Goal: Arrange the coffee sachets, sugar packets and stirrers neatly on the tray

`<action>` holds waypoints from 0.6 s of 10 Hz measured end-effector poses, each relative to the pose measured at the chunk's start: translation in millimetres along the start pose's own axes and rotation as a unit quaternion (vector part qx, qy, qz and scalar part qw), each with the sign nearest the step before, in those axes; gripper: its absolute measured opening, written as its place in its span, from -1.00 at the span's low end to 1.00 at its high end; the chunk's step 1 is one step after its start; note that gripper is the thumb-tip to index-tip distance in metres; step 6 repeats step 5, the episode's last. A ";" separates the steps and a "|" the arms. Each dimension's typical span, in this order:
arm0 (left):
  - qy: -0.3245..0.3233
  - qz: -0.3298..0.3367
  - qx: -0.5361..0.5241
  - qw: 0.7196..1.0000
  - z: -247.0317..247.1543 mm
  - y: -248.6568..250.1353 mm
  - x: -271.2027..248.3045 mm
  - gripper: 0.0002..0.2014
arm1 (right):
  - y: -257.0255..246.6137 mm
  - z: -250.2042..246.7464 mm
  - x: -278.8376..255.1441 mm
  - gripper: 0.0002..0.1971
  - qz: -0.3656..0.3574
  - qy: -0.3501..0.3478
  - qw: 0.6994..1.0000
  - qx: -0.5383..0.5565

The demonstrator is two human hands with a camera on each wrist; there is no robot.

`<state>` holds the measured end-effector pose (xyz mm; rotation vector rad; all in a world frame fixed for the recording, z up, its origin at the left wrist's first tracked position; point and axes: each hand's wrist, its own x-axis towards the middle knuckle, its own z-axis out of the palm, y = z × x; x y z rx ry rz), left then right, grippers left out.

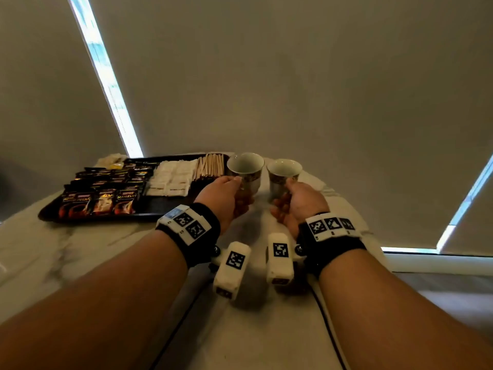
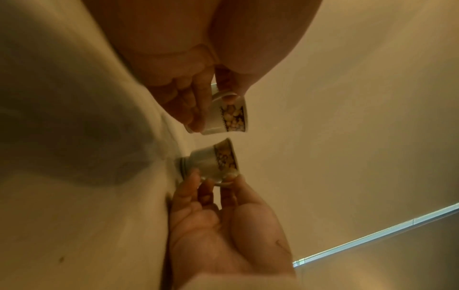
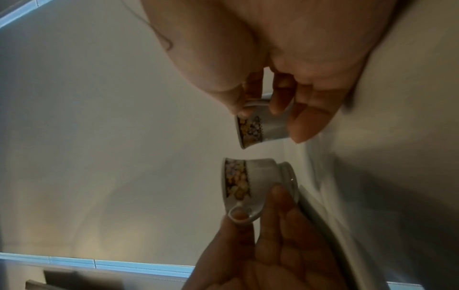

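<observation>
A black tray (image 1: 157, 209) lies at the left of the marble table. On it, from left to right, are dark coffee sachets (image 1: 106, 193), white sugar packets (image 1: 173, 177) and wooden stirrers (image 1: 210, 165), each in its own group. Just right of the tray, my left hand (image 1: 238, 184) pinches the handle of a patterned white cup (image 1: 246, 166) (image 2: 223, 115) (image 3: 250, 180). My right hand (image 1: 286, 189) holds a second matching cup (image 1: 282, 170) (image 2: 211, 162) (image 3: 263, 127) by its handle. Both cups are upright and close together. Whether they touch the table I cannot tell.
A few pale and yellow packets (image 1: 113, 159) lie on the table behind the tray's far left corner. The table's rounded edge (image 1: 373, 236) runs close to the right of my right hand. A dark cable (image 1: 329, 332) crosses the near tabletop. Blinds hang behind.
</observation>
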<state>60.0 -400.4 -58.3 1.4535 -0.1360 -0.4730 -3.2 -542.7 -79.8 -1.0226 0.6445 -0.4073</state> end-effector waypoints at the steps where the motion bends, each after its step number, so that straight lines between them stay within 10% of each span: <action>1: 0.004 0.017 0.011 1.000 9.7 -12.6 5.8 -0.68 | -0.3 -0.3 5.7 -0.77 -0.001 0.001 1.000 -0.014; 4: 0.020 -0.038 0.047 0.998 15.2 -6.7 13.3 -0.91 | 0.2 0.4 14.5 -0.90 -0.048 0.045 0.996 -0.060; 6: 0.051 -0.013 0.084 0.995 11.5 -8.3 17.2 -0.66 | -0.6 0.4 17.9 -0.89 -0.073 0.059 0.993 -0.076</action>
